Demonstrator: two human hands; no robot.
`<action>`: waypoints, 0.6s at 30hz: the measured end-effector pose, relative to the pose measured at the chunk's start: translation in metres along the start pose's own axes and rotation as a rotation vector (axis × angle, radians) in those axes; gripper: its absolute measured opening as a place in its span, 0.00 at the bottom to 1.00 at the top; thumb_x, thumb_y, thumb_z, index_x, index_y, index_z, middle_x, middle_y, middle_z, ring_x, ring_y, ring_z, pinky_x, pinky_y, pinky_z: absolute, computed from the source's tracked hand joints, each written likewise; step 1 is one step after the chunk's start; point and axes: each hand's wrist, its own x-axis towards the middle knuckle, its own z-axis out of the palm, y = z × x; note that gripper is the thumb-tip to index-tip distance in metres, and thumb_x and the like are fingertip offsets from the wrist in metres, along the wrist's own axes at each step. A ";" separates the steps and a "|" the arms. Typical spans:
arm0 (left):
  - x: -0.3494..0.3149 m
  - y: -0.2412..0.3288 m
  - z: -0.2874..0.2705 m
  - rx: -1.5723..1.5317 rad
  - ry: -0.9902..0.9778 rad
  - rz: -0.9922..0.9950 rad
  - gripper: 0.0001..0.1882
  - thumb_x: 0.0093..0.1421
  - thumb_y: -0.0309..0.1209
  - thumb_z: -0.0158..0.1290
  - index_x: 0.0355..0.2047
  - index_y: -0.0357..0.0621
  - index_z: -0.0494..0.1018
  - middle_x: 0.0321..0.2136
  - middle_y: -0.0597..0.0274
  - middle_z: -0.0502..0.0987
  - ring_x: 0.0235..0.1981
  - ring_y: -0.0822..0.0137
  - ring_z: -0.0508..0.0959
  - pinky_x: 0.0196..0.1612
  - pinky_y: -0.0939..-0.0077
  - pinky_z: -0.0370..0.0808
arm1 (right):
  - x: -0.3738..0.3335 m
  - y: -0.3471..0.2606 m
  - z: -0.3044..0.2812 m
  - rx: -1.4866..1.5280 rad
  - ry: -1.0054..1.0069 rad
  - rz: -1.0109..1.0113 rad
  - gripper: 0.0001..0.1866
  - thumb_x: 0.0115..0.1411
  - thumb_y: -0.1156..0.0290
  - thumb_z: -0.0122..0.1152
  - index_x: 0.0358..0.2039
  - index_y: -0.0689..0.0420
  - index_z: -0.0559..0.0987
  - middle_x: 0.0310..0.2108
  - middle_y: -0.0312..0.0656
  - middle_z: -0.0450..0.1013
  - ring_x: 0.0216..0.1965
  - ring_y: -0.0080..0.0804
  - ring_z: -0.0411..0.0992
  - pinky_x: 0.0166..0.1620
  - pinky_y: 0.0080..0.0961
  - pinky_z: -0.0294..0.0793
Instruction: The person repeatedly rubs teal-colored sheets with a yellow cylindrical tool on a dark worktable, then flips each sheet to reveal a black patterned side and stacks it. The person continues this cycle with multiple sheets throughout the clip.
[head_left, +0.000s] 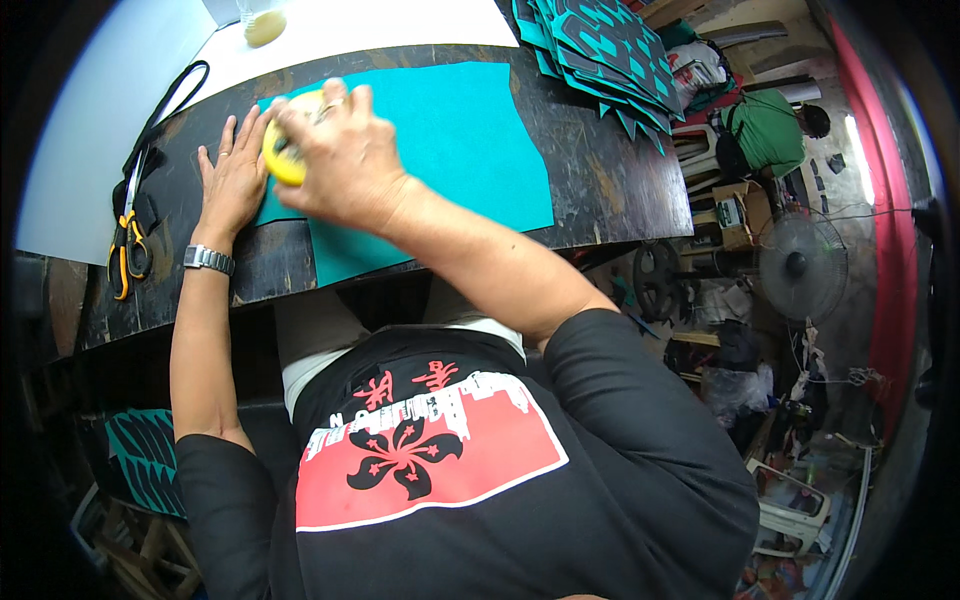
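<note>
A teal sheet [450, 150] lies flat on the dark, worn worktable [610, 200], its right edge slightly wavy. My left hand [232, 185] is spread flat at the sheet's left edge, fingers stretched out. Over the sheet's left part, my right hand [350, 160] grips a round yellow object [284, 165] with a dark middle; my fingers cover much of it, and I cannot tell its exact kind. Scissors [129, 250] with orange and black handles lie left of my left forearm.
A black strap [165, 110] lies beyond the scissors. Cut teal-and-black pieces [610, 55] are piled at the far right. A jar [264, 27] with amber contents stands at the back. Rightward are a person in green [770, 130] and a fan [800, 262].
</note>
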 end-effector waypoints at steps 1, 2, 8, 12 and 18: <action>0.000 -0.001 0.001 -0.084 0.018 -0.010 0.28 0.74 0.49 0.35 0.72 0.68 0.55 0.74 0.72 0.52 0.75 0.57 0.48 0.70 0.29 0.41 | 0.007 0.018 0.001 -0.049 -0.019 0.031 0.42 0.40 0.49 0.76 0.59 0.44 0.76 0.47 0.63 0.72 0.51 0.59 0.70 0.44 0.48 0.80; 0.000 -0.001 0.001 -0.091 0.012 -0.013 0.28 0.74 0.50 0.35 0.72 0.68 0.54 0.74 0.72 0.52 0.75 0.58 0.48 0.71 0.30 0.40 | 0.014 0.039 0.004 -0.072 0.030 0.021 0.42 0.40 0.48 0.76 0.59 0.43 0.76 0.47 0.62 0.72 0.51 0.59 0.70 0.44 0.49 0.80; 0.001 0.003 -0.002 -0.090 -0.003 -0.066 0.30 0.72 0.56 0.35 0.72 0.71 0.55 0.74 0.74 0.53 0.75 0.62 0.48 0.72 0.33 0.39 | 0.046 0.198 -0.017 -0.308 -0.030 0.408 0.40 0.40 0.42 0.76 0.55 0.42 0.79 0.51 0.54 0.70 0.54 0.57 0.69 0.47 0.51 0.79; 0.002 0.004 0.000 -0.087 0.001 -0.083 0.30 0.72 0.57 0.35 0.72 0.72 0.55 0.74 0.76 0.52 0.75 0.63 0.48 0.72 0.33 0.39 | 0.016 0.213 -0.041 -0.283 -0.108 0.338 0.41 0.42 0.41 0.75 0.59 0.38 0.76 0.53 0.55 0.68 0.54 0.59 0.68 0.49 0.52 0.77; 0.005 0.002 0.000 -0.115 -0.017 -0.080 0.30 0.72 0.56 0.37 0.71 0.70 0.57 0.74 0.75 0.51 0.75 0.60 0.48 0.72 0.32 0.40 | -0.115 0.141 -0.122 -0.201 -0.087 0.248 0.44 0.44 0.46 0.75 0.64 0.39 0.72 0.57 0.57 0.65 0.55 0.59 0.67 0.51 0.52 0.76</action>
